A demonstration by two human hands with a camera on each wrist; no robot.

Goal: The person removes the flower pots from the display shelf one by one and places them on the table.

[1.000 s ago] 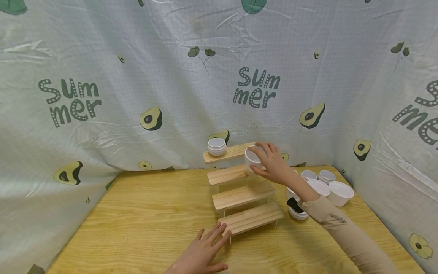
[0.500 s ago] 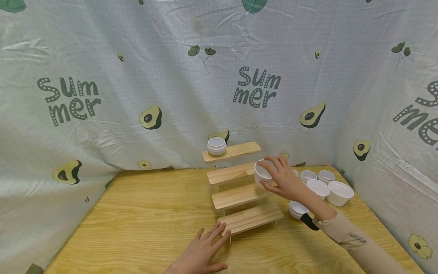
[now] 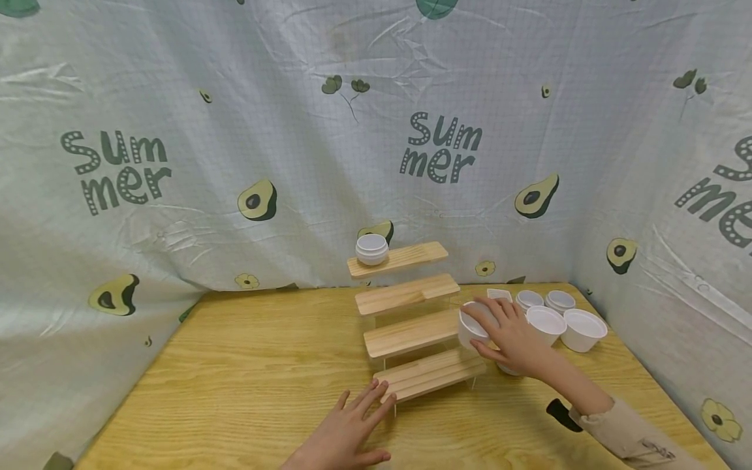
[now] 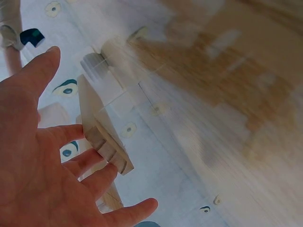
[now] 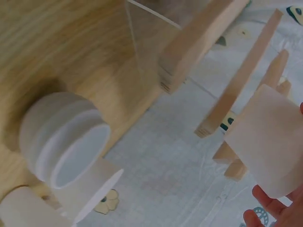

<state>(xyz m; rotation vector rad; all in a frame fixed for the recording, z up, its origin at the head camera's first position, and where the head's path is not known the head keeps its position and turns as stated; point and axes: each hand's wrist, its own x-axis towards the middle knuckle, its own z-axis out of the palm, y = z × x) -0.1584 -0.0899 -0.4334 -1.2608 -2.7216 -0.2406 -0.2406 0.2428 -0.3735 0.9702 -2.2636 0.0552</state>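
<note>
My right hand (image 3: 517, 336) grips a white round tub (image 3: 472, 329) by its rim, thumb in front and fingers across the top. The tub is held at the right end of the wooden tiered stand (image 3: 431, 375), off the table. In the right wrist view the tub (image 5: 270, 137) shows its smooth side, with a few fingertips below it. My left hand (image 3: 352, 427) lies with spread fingers at the front left corner of the lowest step; in the left wrist view its fingertips touch the wood. A ridged white jar (image 3: 372, 250) sits at the left of the top step.
At the right of the table stand small white jars (image 3: 531, 299) and larger white tubs (image 3: 583, 331). A ridged jar (image 5: 61, 137), mostly hidden under my right hand in the head view, stands beside the stand. A printed curtain (image 3: 329, 156) closes off the back and sides.
My right hand has carried the tub rightward and down, from beside the upper steps to the stand's lower right end. My left hand has stayed in place.
</note>
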